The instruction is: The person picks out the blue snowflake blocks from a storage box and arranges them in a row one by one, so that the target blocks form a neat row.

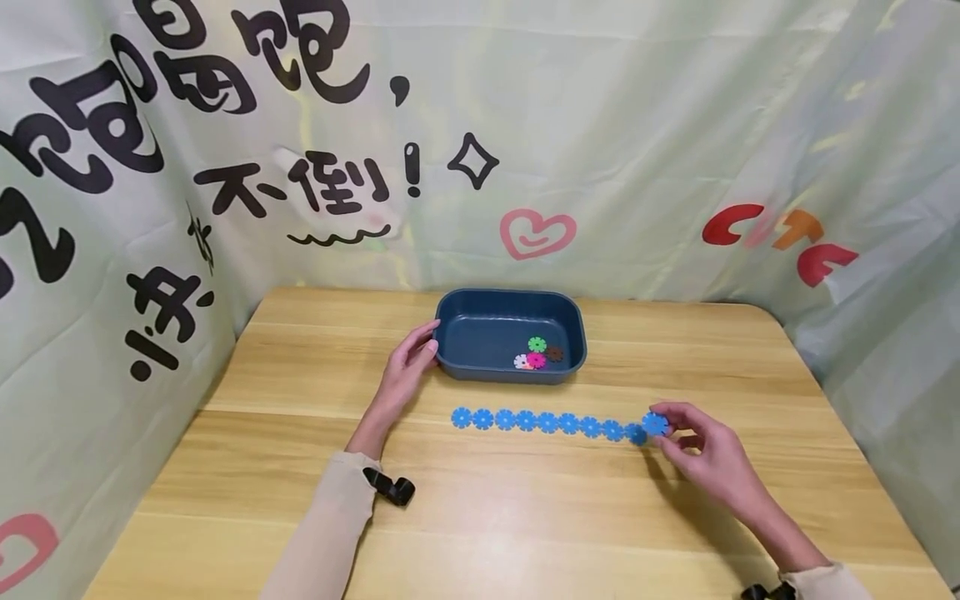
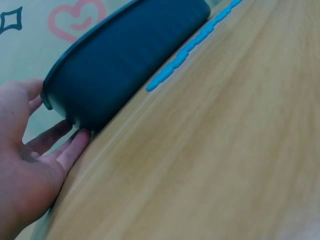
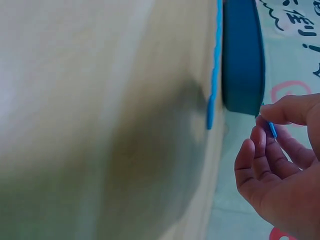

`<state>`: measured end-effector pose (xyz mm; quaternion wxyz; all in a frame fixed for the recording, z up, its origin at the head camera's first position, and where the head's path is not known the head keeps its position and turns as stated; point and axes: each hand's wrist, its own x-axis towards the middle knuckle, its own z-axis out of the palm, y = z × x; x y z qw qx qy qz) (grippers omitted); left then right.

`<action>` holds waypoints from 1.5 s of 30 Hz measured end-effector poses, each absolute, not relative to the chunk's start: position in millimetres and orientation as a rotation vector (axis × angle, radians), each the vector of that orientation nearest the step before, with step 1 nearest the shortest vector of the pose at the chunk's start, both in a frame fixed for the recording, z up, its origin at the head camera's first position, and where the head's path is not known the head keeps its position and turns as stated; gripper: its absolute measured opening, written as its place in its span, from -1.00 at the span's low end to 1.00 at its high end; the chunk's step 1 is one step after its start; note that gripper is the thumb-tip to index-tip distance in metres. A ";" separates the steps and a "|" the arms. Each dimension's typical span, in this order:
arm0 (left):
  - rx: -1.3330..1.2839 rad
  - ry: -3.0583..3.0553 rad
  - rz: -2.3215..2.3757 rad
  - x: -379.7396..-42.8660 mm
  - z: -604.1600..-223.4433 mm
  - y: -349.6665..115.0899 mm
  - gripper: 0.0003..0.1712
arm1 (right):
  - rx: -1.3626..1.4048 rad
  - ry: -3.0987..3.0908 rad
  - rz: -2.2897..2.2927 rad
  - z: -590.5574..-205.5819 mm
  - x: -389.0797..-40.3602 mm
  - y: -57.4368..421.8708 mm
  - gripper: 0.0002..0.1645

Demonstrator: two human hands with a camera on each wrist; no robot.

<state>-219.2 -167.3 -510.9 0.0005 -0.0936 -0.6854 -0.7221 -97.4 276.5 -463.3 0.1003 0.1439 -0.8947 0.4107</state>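
A dark blue plastic basin (image 1: pixel 495 374) stands toward the table's back. My left hand (image 1: pixel 405 367) holds its left end; in the left wrist view, fingers (image 2: pixel 75 145) touch the wall low down while another digit lies against the rim. My right hand (image 1: pixel 705 454) pinches one blue snowflake disc (image 1: pixel 655 424) between thumb and fingertips, seen edge-on (image 3: pixel 272 130) in the right wrist view. Just left of it, a row of several blue snowflake discs (image 1: pixel 547 422) lies across the table in front of the basin. The held disc is raised and apart from the row's right end.
Inside the basin, near its front right, lie a green disc (image 1: pixel 537 343), a brown disc (image 1: pixel 554 354), a pink disc (image 1: pixel 536 360) and a white disc (image 1: pixel 521 362). The wooden table (image 1: pixel 480 517) meets a printed cloth backdrop (image 1: pixel 637 150) behind and at both sides.
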 end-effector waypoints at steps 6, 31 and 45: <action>-0.316 -2.156 -2.266 -216.8 -502.8 -168.1 -0.45 | 0.378 -2.664 1.211 -471.0 -97.2 284.8 -0.53; -0.283 -2.135 -2.216 -225.6 -512.9 -169.9 -0.48 | 0.426 -2.797 1.006 -480.1 -110.2 294.1 -0.58; -0.343 -2.128 -2.264 -223.4 -507.6 -162.8 -0.46 | 0.390 -2.854 0.986 -480.2 -107.6 296.9 -0.58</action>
